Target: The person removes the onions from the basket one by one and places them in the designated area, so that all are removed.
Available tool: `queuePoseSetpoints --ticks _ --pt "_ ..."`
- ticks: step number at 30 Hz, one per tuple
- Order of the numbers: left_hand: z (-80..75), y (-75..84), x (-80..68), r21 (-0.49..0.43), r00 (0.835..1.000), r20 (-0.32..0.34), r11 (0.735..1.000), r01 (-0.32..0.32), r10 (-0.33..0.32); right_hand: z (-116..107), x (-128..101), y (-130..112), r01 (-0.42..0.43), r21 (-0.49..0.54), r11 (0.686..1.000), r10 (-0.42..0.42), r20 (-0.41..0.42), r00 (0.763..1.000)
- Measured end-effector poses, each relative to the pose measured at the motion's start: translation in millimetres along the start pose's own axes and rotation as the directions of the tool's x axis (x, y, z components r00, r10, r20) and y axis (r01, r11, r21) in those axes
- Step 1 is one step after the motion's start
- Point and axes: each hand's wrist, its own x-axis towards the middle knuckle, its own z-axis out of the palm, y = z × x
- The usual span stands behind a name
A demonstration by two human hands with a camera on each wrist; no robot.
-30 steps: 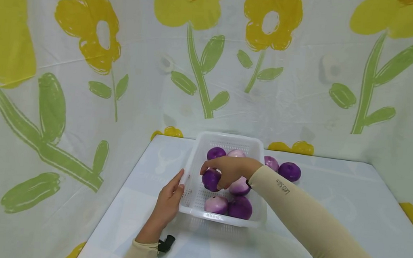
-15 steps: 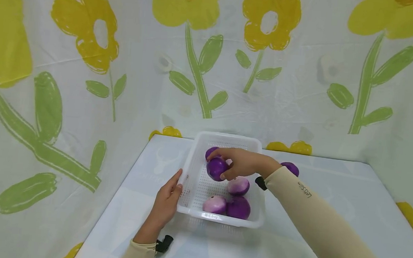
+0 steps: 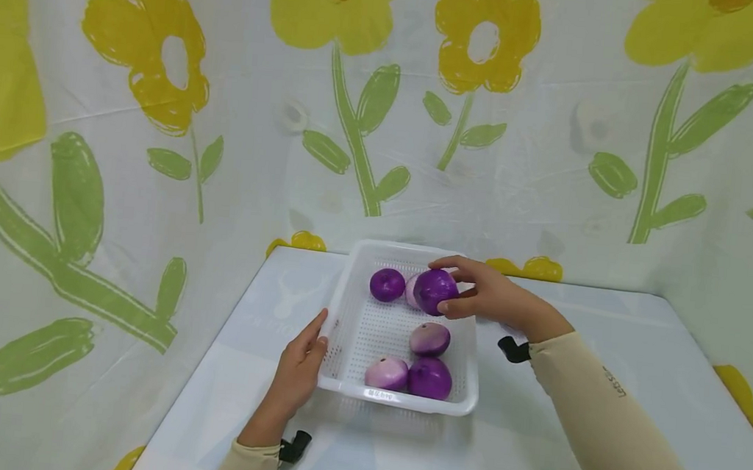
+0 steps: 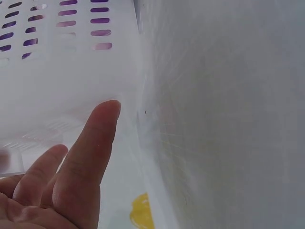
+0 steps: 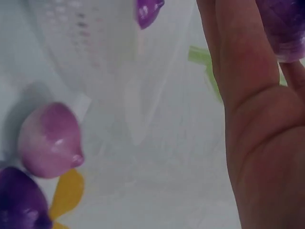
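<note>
My right hand (image 3: 484, 295) pinches a dark purple red onion (image 3: 435, 291) between thumb and fingers, over the far right part of a white perforated plastic basket (image 3: 397, 397). In the right wrist view, this onion (image 5: 286, 28) shows only partly, past the fingers. My left hand (image 3: 300, 365) is at the basket's left wall; in the left wrist view, its fingers (image 4: 90, 157) reach out straight beside the wall. Inside the basket are a purple onion (image 3: 387, 285), a pale one half hidden behind the held onion, and several more (image 3: 430, 339) toward the near right.
Outside the basket, a pinkish onion (image 5: 50, 140) and a dark purple onion (image 5: 21, 200) lie side by side; my right arm mostly covers them in the head view. A flower-printed sheet (image 3: 541, 167) hangs behind and left of the pale table (image 3: 553, 441).
My right hand has lifted the purple onion from the basket's middle and carried it toward the far right. My left hand has stayed at the left wall.
</note>
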Motion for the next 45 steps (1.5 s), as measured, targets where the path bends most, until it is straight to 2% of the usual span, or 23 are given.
queuePoseSetpoints --ticks 5,11,14,20,22,24,25,28,32,38,43,45 --pt "-0.4 0.0 -0.7 0.011 1.0 -0.004 1.0 0.007 -0.007 -11.2 -16.6 27.4 0.037 0.118 0.992 -0.025 -0.105 0.994" --pt "-1.6 -0.1 -0.5 0.001 1.0 -0.012 1.0 0.005 -0.005 -27.5 -35.9 55.3 0.041 0.117 0.992 -0.014 -0.228 0.973" --pt "-0.8 0.1 -0.8 -0.008 1.0 -0.005 1.0 0.003 -0.004 -34.3 -49.4 69.6 0.012 0.106 0.994 0.019 -0.282 0.959" --pt "0.6 -0.3 -1.0 -0.01 1.0 -0.001 1.0 0.005 -0.005 -40.8 -73.3 104.9 -0.032 0.233 0.972 0.112 -0.341 0.933" --pt "0.6 -0.2 -1.0 -0.013 1.0 0.002 1.0 0.008 -0.008 -41.7 -80.6 117.3 -0.043 0.262 0.964 0.137 -0.351 0.926" --pt "0.5 0.1 -0.7 -0.017 1.0 0.004 1.0 0.01 -0.01 -42.5 -88.6 128.5 -0.069 0.247 0.967 0.16 -0.372 0.914" --pt "0.5 0.5 -0.6 -0.019 1.0 0.005 1.0 0.009 -0.009 -42.7 -92.0 133.7 -0.058 0.276 0.96 0.163 -0.377 0.912" --pt "0.2 0.9 -0.7 -0.015 1.0 0.006 1.0 0.013 -0.012 -43.2 -101.2 145.5 0.004 0.391 0.92 0.166 -0.399 0.902" --pt "-0.4 0.7 -1.9 -0.026 1.0 0.009 0.999 0.03 -0.03 -43.2 -108.8 156.8 0.129 0.542 0.83 0.134 -0.418 0.898" --pt "-0.4 0.4 -3.1 -0.057 0.999 0.031 0.998 0.042 -0.04 -41.9 -116.9 171.4 0.219 0.652 0.726 0.121 -0.435 0.892" --pt "-0.3 1.7 -1.4 -0.073 0.999 0.038 0.997 0.035 -0.032 -41.4 -116.1 179.1 0.288 0.69 0.664 0.082 -0.45 0.89" --pt "-0.2 3.4 -0.6 -0.076 0.998 0.04 0.996 0.045 -0.042 -41.3 -116.9 181.3 0.326 0.712 0.622 0.066 -0.463 0.884"
